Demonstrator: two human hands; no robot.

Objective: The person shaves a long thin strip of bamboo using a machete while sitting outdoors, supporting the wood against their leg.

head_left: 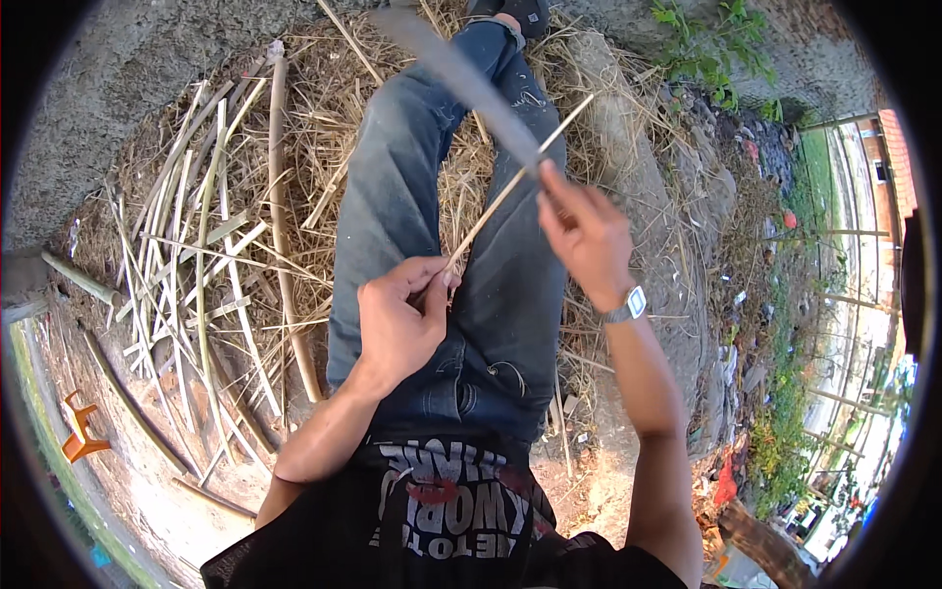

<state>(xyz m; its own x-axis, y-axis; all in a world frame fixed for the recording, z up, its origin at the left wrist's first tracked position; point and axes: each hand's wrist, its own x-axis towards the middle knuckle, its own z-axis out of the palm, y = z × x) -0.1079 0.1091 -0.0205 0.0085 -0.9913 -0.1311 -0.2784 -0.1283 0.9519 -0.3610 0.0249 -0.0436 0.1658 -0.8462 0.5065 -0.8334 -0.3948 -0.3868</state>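
My left hand (400, 316) pinches the near end of a thin pale bamboo strip (510, 187) that slants up to the right over my jeans-clad legs (432, 196). My right hand (584, 234), with a wristwatch on the wrist, grips the handle of a long grey knife blade (461, 79). The blade points up and left and is blurred by motion. Its base meets the strip just above my right hand.
A pile of split bamboo strips (196, 245) and a long cane (285, 226) lie on straw at the left. An orange plastic piece (80, 432) sits lower left. Concrete wall behind; weeds, litter and a fence at the right.
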